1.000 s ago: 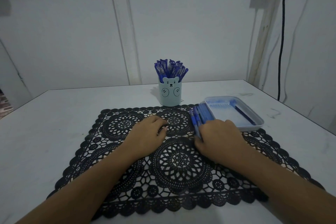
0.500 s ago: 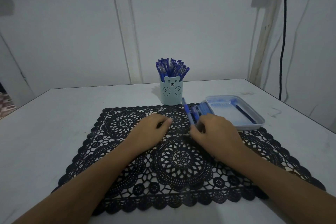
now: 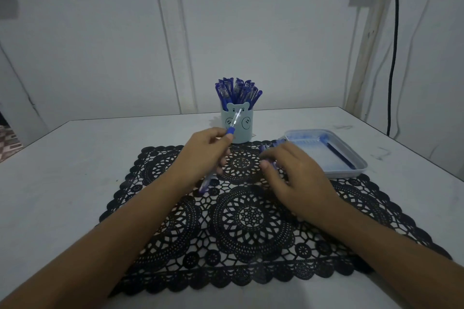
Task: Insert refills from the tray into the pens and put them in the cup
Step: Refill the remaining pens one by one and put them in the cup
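My left hand grips a pen with a clear barrel and a blue grip, tilted up and to the right in front of the cup. The pale blue bear-face cup stands at the back of the mat, packed with several blue pens. My right hand hovers with loosely bent fingers over a few loose pens lying beside the tray and mostly hides them. The light blue tray lies to the right, with a dark refill along its right side.
A black lace mat covers the middle of the white table. A wall with a white post rises behind the table. A black cable hangs at the right. The table's right edge runs close to the tray.
The pen that my right hand lifted from the pile is now held by my left hand, raised toward the cup. My right hand has moved back to the loose pens.
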A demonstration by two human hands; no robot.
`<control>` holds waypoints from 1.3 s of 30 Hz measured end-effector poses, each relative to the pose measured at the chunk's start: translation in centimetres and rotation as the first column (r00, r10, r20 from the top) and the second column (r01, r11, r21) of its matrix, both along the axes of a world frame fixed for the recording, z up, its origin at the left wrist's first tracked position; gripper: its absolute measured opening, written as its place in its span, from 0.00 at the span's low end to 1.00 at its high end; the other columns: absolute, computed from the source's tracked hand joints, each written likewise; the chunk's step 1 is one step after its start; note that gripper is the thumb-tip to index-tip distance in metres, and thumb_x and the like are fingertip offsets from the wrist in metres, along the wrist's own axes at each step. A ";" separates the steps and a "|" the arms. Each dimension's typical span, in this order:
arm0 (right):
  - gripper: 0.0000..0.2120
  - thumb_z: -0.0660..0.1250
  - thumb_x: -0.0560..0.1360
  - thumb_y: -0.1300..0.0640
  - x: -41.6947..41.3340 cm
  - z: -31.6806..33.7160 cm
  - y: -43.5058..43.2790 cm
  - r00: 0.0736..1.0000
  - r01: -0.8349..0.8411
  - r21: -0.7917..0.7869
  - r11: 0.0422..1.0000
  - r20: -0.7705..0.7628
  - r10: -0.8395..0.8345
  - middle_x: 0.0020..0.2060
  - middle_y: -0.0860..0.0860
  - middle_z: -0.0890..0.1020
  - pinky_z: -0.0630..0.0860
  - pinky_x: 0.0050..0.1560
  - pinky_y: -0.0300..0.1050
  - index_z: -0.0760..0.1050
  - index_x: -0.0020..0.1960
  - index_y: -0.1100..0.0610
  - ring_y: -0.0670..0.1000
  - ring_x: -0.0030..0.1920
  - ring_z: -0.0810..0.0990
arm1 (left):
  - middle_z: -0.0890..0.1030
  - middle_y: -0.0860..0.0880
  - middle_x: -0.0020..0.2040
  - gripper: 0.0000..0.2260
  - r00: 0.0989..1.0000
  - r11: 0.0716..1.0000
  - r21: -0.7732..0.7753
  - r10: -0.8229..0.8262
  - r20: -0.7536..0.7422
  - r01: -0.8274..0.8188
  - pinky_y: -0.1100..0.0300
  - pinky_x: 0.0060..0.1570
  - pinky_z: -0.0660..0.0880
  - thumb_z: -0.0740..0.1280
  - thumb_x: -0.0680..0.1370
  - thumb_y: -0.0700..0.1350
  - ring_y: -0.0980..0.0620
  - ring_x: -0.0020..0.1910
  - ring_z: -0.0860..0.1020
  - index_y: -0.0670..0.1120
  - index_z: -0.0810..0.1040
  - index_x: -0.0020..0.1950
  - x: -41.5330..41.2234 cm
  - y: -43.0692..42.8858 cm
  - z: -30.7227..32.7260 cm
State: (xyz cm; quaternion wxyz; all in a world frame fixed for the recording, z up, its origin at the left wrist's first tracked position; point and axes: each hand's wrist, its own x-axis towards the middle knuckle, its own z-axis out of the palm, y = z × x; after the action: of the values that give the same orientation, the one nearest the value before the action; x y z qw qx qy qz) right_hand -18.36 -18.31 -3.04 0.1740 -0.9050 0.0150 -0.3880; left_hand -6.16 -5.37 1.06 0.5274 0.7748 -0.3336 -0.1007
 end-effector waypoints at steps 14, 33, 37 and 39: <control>0.07 0.57 0.76 0.57 0.8 -1.3 -0.4 0.959 -0.097 -0.401 0.911 -0.282 -0.023 0.38 0.50 0.76 0.73 0.34 0.42 0.74 0.48 0.57 0.49 0.35 0.74 | 0.72 0.58 0.36 0.09 0.709 0.860 0.491 -0.432 0.557 0.139 0.71 0.36 0.65 0.62 0.77 0.49 0.62 0.34 0.70 0.46 0.78 0.51 -0.6 1.2 -2.0; 0.18 0.50 0.76 0.44 0.0 -0.3 -0.5 0.938 -0.174 -0.276 0.945 -0.340 0.073 0.25 0.47 0.74 0.65 0.24 0.42 0.74 0.44 0.53 0.47 0.24 0.67 | 0.73 0.61 0.39 0.15 0.626 0.820 0.474 -0.560 0.544 0.322 0.73 0.42 0.66 0.59 0.77 0.52 0.65 0.40 0.72 0.47 0.79 0.56 -0.1 1.7 -2.3; 0.16 0.53 0.75 0.44 0.0 -0.2 -0.5 0.949 -0.148 -0.260 0.954 -0.310 0.062 0.23 0.46 0.73 0.63 0.23 0.41 0.75 0.42 0.51 0.44 0.23 0.63 | 0.74 0.58 0.39 0.16 0.613 0.820 0.473 -0.561 0.556 0.321 0.72 0.42 0.67 0.58 0.77 0.52 0.61 0.40 0.72 0.46 0.79 0.56 -0.1 1.7 -2.2; 0.16 0.52 0.75 0.43 0.0 -0.3 -0.5 0.952 -0.120 -0.271 0.955 -0.303 0.033 0.24 0.46 0.74 0.63 0.23 0.41 0.75 0.42 0.51 0.46 0.23 0.67 | 0.74 0.57 0.40 0.15 0.599 0.820 0.479 -0.561 0.571 0.312 0.72 0.43 0.67 0.58 0.77 0.51 0.61 0.40 0.72 0.46 0.79 0.56 -0.1 1.7 -2.2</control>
State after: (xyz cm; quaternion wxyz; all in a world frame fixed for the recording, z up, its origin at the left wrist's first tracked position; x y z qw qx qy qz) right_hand -18.39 -18.85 -3.35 0.0519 -0.9682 -0.0510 -0.2395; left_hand -6.25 -3.65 -1.16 0.1843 0.7236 -0.6651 0.0131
